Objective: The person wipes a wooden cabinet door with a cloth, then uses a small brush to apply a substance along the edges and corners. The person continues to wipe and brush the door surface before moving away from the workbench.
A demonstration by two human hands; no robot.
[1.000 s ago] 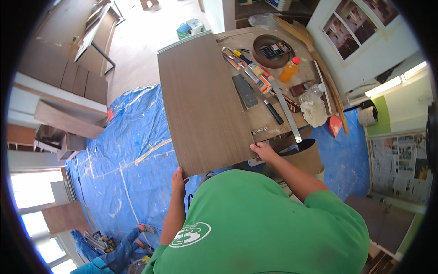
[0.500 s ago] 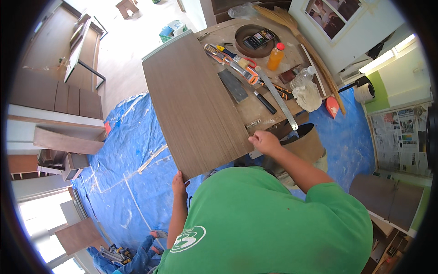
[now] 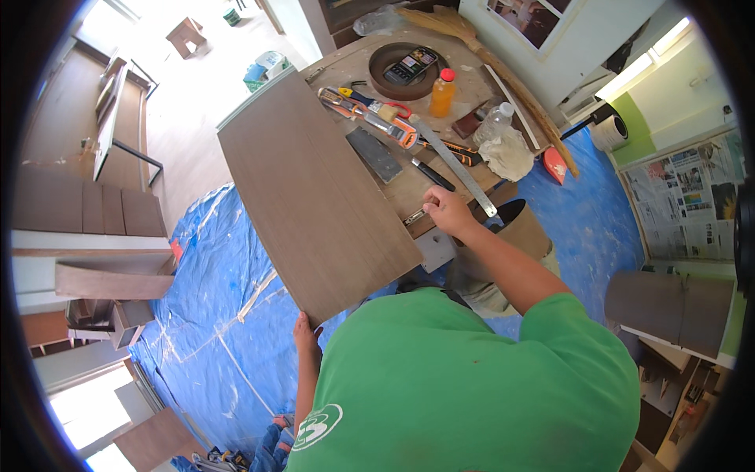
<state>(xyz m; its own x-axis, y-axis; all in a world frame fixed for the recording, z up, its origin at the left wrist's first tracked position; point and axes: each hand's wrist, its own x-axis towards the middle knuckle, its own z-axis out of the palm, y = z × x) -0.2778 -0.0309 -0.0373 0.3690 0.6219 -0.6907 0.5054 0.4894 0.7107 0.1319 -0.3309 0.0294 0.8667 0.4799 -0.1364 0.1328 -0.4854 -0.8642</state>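
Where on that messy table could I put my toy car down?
Bare wood shows on the worktable between the orange bottle, the metal ruler and the white strip at the far edge. The middle is crowded with tools, and the big brown panel covers the left part.

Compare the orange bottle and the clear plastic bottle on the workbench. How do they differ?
The orange bottle stands upright, while the clear plastic bottle lies tilted against a crumpled white cloth. The orange bottle holds orange liquid under a red cap; the clear plastic bottle looks colourless, and its cap cannot be made out. The orange bottle is beside the round brown tray; the clear plastic bottle is nearer the long steel ruler. Both rest on the workbench.
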